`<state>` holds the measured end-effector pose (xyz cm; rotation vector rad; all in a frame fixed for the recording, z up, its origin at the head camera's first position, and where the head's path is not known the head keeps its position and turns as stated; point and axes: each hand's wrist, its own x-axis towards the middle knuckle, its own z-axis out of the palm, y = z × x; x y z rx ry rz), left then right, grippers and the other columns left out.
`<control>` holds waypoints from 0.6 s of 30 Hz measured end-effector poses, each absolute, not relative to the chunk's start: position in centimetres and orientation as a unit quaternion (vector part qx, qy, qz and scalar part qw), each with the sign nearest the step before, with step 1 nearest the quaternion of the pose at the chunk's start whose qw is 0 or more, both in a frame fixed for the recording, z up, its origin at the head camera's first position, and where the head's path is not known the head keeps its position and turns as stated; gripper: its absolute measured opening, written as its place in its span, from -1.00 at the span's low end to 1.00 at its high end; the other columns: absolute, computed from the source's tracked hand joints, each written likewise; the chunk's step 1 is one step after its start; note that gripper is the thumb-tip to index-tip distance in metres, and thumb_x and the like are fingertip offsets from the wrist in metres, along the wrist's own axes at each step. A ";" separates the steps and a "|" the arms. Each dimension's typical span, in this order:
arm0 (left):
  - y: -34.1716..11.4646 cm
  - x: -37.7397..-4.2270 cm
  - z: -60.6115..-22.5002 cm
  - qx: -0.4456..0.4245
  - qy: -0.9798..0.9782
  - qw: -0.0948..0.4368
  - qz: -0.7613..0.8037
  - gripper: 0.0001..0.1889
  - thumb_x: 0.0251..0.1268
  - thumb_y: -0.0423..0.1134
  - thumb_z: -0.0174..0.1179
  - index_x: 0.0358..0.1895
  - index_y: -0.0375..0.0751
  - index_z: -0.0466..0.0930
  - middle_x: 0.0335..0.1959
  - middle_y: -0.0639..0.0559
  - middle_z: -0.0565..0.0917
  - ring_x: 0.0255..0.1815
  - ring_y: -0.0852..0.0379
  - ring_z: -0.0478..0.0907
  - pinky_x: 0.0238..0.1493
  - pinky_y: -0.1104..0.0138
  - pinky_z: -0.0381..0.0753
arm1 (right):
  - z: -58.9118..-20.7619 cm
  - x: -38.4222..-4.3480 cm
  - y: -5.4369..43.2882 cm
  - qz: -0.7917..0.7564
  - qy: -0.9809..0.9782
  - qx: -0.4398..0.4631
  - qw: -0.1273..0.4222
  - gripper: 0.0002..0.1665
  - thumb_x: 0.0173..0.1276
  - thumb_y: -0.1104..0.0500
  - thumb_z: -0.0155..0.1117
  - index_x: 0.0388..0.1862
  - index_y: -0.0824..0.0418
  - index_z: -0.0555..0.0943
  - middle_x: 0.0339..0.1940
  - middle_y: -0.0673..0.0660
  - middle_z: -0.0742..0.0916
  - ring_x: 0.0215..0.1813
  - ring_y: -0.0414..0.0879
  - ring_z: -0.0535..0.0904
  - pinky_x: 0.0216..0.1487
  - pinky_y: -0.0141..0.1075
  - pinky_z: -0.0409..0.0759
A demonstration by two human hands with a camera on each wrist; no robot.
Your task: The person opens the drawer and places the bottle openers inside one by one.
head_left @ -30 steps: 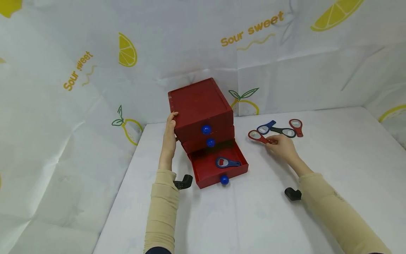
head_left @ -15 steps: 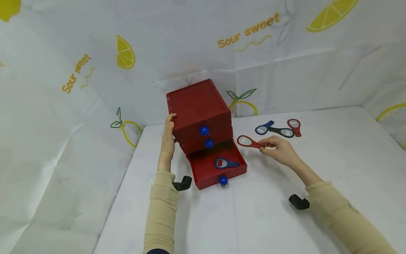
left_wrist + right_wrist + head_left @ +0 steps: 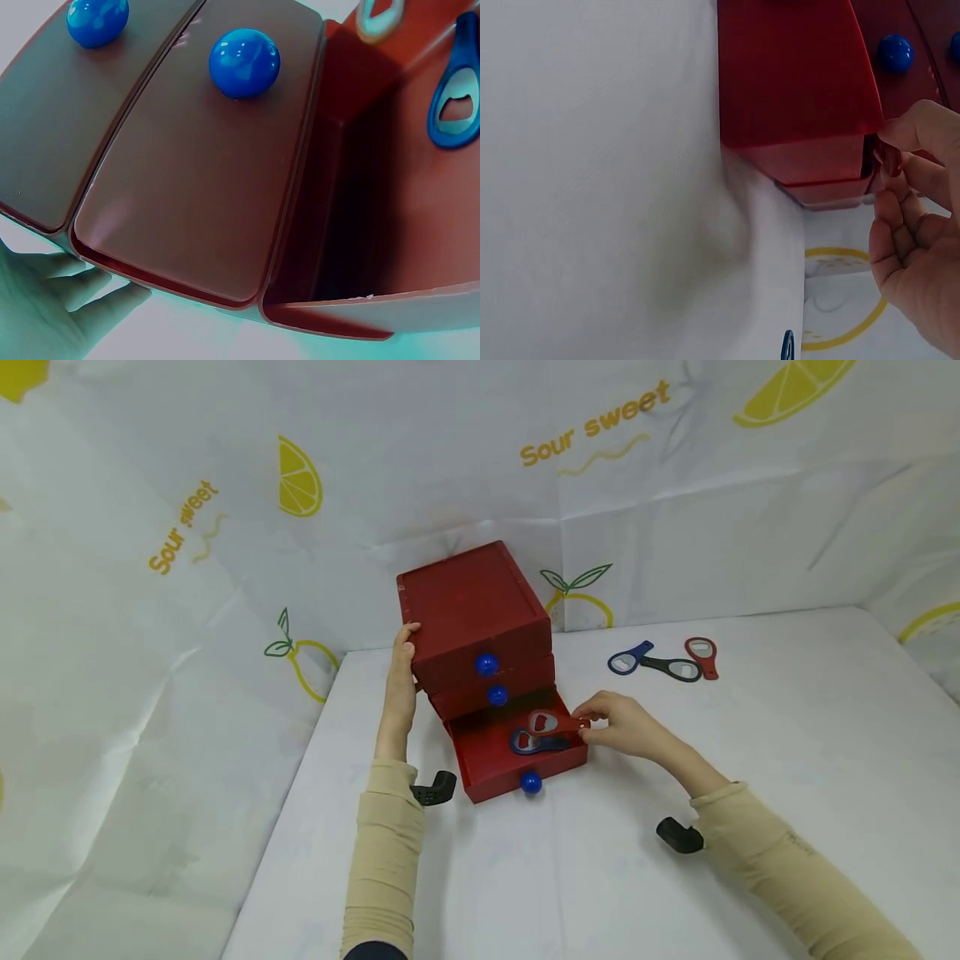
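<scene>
A red bottle opener [image 3: 551, 724] is pinched by its handle end between my right hand's [image 3: 626, 727] thumb and fingers. Its ring end is over the pulled-out bottom drawer [image 3: 491, 787], above a blue bottle opener [image 3: 522, 744] lying inside. In the right wrist view, the right hand [image 3: 922, 225] is at the drawer's side wall, most of the opener hidden. My left hand [image 3: 397, 689] rests against the left side of the red drawer cabinet [image 3: 472, 602], fingertips at its top edge. The left wrist view shows that hand's [image 3: 52, 307] fingers extended along the cabinet's side.
Right of the cabinet, a blue bottle opener [image 3: 624, 662], a black one [image 3: 663, 667] and a red one [image 3: 702, 653] lie close together on the white table [image 3: 600, 877]. Two upper drawers with blue knobs [image 3: 487, 665] are closed. A printed white sheet [image 3: 420, 460] hangs behind.
My right hand has carried the red bottle opener leftward from beside the other openers to above the open drawer. The left hand stays on the cabinet.
</scene>
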<state>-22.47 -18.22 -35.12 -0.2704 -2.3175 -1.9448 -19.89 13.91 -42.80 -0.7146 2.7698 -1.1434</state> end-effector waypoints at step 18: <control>-18.1 -22.2 -34.9 -0.090 -0.765 0.051 -0.636 -0.51 0.43 0.03 -0.44 0.37 0.09 0.07 0.38 -0.07 0.16 0.22 -0.06 0.29 0.06 0.07 0.37 | -42.3 -20.8 10.4 -0.239 0.924 -0.296 0.023 -0.75 0.01 0.23 0.30 -0.27 0.24 0.69 -0.29 0.16 0.69 -0.27 -0.02 0.43 -0.29 -0.25 0.35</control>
